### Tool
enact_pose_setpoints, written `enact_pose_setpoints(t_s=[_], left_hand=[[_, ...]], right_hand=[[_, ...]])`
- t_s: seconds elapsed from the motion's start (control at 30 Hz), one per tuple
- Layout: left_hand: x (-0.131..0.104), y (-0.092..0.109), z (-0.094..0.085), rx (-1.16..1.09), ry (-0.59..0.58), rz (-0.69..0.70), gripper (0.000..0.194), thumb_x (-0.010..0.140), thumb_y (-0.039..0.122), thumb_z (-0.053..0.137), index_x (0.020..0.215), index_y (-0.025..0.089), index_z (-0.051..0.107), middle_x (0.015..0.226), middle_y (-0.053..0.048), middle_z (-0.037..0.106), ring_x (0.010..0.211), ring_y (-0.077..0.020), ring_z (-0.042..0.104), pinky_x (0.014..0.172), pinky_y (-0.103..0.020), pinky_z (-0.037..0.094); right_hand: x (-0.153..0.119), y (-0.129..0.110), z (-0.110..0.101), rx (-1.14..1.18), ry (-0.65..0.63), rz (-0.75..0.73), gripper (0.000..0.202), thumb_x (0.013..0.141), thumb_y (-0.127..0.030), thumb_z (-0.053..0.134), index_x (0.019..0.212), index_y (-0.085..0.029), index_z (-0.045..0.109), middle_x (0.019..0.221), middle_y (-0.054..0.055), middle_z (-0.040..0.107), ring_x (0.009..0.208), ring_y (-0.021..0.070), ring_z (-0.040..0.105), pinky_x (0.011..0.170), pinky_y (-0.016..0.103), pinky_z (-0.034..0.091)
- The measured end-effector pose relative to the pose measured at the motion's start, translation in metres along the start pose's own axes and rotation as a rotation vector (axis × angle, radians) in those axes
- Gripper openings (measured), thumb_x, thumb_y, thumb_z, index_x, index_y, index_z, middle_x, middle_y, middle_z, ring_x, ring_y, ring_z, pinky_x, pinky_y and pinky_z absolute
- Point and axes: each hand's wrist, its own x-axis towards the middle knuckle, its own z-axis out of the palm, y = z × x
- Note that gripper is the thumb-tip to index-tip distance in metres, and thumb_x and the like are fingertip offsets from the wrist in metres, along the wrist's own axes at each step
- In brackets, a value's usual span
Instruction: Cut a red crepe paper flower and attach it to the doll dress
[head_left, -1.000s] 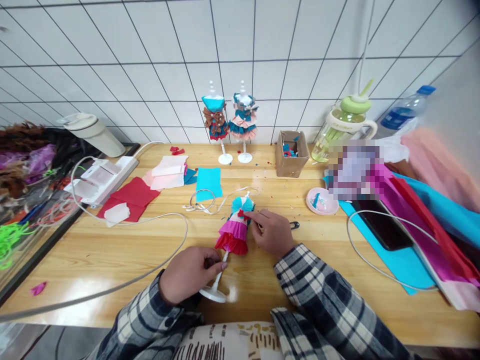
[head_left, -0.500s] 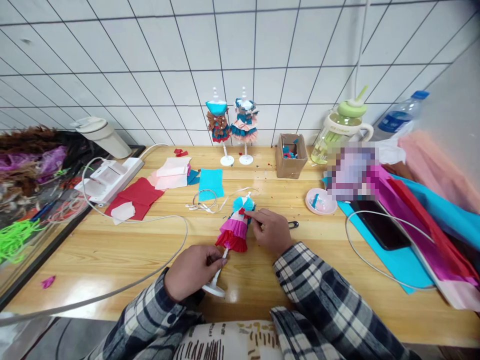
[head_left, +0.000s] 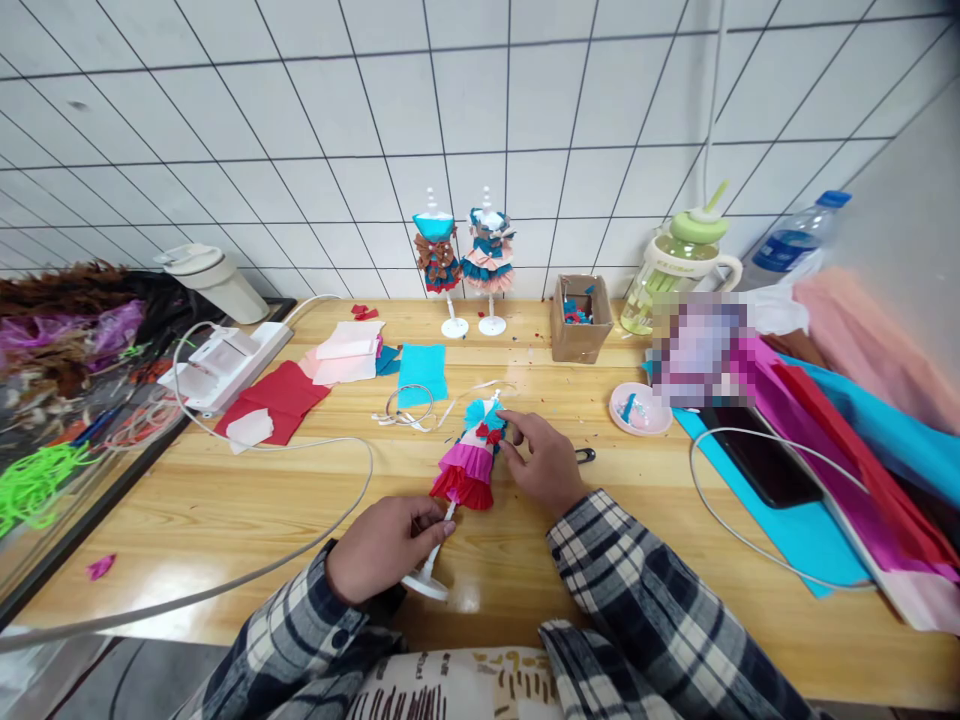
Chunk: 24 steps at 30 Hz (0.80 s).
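A miniature dress form (head_left: 469, 462) leans over the wood table, dressed in a blue top, a red bow (head_left: 490, 435) at the waist and magenta and red ruffles. My left hand (head_left: 390, 545) is closed around its white pole, just above the round base (head_left: 425, 586). At the bodice's right side is my right hand (head_left: 546, 462), its index finger and thumb apart. The index fingertip is by the top of the bodice and the thumb tip is near the bow; whether they touch it I cannot tell.
Two dressed forms (head_left: 436, 262) stand by the tiled wall, beside a cardboard box (head_left: 580, 335) of scraps. A pink dish (head_left: 640, 409), phone (head_left: 763, 458) and coloured paper (head_left: 814, 545) lie right. Left are a red sheet (head_left: 274, 402), a power strip (head_left: 229, 365) and a trailing cable (head_left: 300, 535).
My right index finger has lifted off the red bow and moved up beside the bodice, parting from the thumb. The bow shows more fully. My left hand keeps its hold on the pole.
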Motion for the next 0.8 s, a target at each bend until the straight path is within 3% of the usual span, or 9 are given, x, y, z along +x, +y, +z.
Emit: enact_pose_setpoints(t_s=[0.17, 0.3, 0.37, 0.57, 0.8], left_hand=[[0.003, -0.011, 0.011, -0.166, -0.072, -0.003, 0.037, 0.081, 0.053, 0.051, 0.076, 0.018, 0.061, 0.063, 0.001, 0.058, 0.058, -0.0124, 0.049, 0.052, -0.022, 0.03], [0.007, -0.011, 0.015, -0.277, -0.024, 0.001, 0.034, 0.081, 0.049, 0.052, 0.073, 0.017, 0.06, 0.059, 0.002, 0.053, 0.054, -0.011, 0.046, 0.051, -0.021, 0.031], [0.007, -0.006, 0.013, -0.279, 0.067, 0.026, 0.032, 0.082, 0.047, 0.052, 0.076, 0.017, 0.063, 0.058, 0.003, 0.053, 0.053, -0.0106, 0.045, 0.05, -0.021, 0.031], [0.022, 0.007, 0.003, -0.122, 0.492, 0.127, 0.029, 0.084, 0.044, 0.053, 0.083, 0.02, 0.068, 0.067, 0.0, 0.064, 0.06, -0.0123, 0.054, 0.058, -0.022, 0.036], [0.076, 0.026, -0.013, -0.098, 0.624, 0.223, 0.024, 0.084, 0.041, 0.055, 0.084, 0.023, 0.071, 0.073, 0.0, 0.071, 0.067, -0.014, 0.061, 0.061, -0.023, 0.037]], right_hand=[[-0.002, 0.001, -0.005, 0.023, 0.067, 0.025, 0.037, 0.082, -0.019, 0.052, 0.118, -0.019, 0.06, 0.078, 0.001, 0.058, 0.067, 0.0131, 0.052, 0.064, 0.024, 0.042], [-0.005, 0.005, -0.013, 0.001, 0.137, 0.048, 0.035, 0.083, -0.02, 0.049, 0.117, -0.019, 0.06, 0.078, 0.001, 0.057, 0.067, 0.0133, 0.051, 0.065, 0.025, 0.042], [-0.006, 0.01, -0.015, 0.007, 0.179, 0.074, 0.034, 0.084, -0.021, 0.049, 0.117, -0.018, 0.06, 0.078, 0.001, 0.057, 0.066, 0.0134, 0.05, 0.064, 0.026, 0.043], [-0.008, 0.023, -0.013, 0.069, 0.229, 0.22, 0.033, 0.086, -0.025, 0.049, 0.116, -0.018, 0.059, 0.08, 0.0, 0.056, 0.057, 0.0114, 0.046, 0.059, 0.026, 0.042], [-0.007, 0.028, -0.005, 0.096, 0.22, 0.241, 0.033, 0.086, -0.028, 0.047, 0.116, -0.018, 0.058, 0.081, 0.001, 0.057, 0.06, 0.0122, 0.048, 0.06, 0.026, 0.042]])
